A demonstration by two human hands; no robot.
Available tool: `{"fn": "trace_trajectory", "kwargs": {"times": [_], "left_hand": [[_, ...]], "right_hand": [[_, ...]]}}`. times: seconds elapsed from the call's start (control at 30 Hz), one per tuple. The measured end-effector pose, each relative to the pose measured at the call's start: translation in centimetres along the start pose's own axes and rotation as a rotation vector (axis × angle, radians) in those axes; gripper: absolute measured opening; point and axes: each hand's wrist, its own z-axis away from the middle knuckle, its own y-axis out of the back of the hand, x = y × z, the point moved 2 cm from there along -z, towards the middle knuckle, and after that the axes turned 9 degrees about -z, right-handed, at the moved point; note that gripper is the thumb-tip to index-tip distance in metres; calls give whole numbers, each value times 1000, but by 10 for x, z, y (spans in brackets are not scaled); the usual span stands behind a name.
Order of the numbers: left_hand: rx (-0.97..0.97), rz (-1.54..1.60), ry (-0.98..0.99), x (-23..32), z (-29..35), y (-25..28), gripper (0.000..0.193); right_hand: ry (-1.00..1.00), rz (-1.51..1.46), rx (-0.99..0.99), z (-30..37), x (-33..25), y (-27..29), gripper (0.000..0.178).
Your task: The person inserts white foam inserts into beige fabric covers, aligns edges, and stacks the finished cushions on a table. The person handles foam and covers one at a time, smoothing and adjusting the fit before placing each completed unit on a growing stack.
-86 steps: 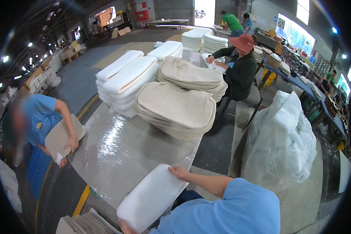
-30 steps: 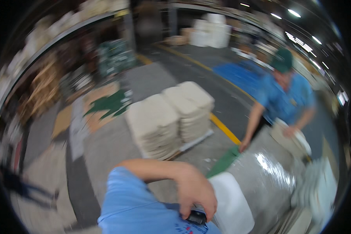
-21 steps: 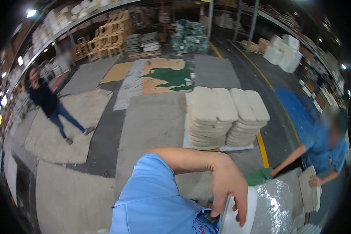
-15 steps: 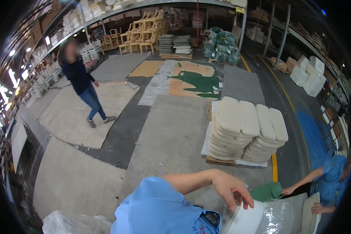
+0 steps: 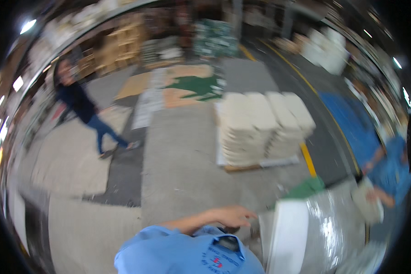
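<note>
My left hand (image 5: 235,217) reaches across my chest, blurred, with its fingers apart and nothing visible in them. It is just left of a white padded slab (image 5: 290,233) and looks apart from it. To the right, joined to or lying against the slab, is a grey surface under shiny clear plastic (image 5: 329,223). Beyond them bulges a green bag or cloth (image 5: 306,188). My right hand does not show. At the far right a co-worker in a blue shirt (image 5: 390,166) has a hand on a beige cushion (image 5: 367,201).
Cream cushions (image 5: 267,128) stand stacked on a pallet ahead. Flat sheets of cardboard (image 5: 77,160) cover parts of the floor. Another person in dark clothes (image 5: 80,102) stands at the left. Wooden chair frames (image 5: 118,48) and green wrapped bales (image 5: 214,39) stand at the back.
My left hand has come off the white slab and drawn back to the left. The view has turned right, showing more of the plastic-covered surface. The co-worker's farther hand has left the green material.
</note>
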Motion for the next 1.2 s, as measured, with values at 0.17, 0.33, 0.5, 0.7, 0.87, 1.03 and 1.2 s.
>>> {"fn": "trace_trajectory", "kwargs": {"times": [0.17,0.33,0.5,0.7,0.87,1.03,1.2], "left_hand": [[-105,46,137,35,-29,33,56],[-103,-29,13,35,-104,35,51],[-153,159,-29,27,-220,36,51],[-7,76,95,-16,-361,-21,54],[-219,362,503,-35,-413,-96,62],[-32,316,481,-43,-406,-93,64],[-139,1058,281,-28,-390,-53,52]], "right_hand": [[-180,-114,384,4,28,121,62],[-263,-187,486,17,44,141,67],[-158,-203,601,23,30,130,69],[-197,-132,618,-28,8,85,71],[-67,-252,709,-40,17,89,79],[69,-306,750,-35,20,61,84],[396,-627,818,-3,18,40,79]]}}
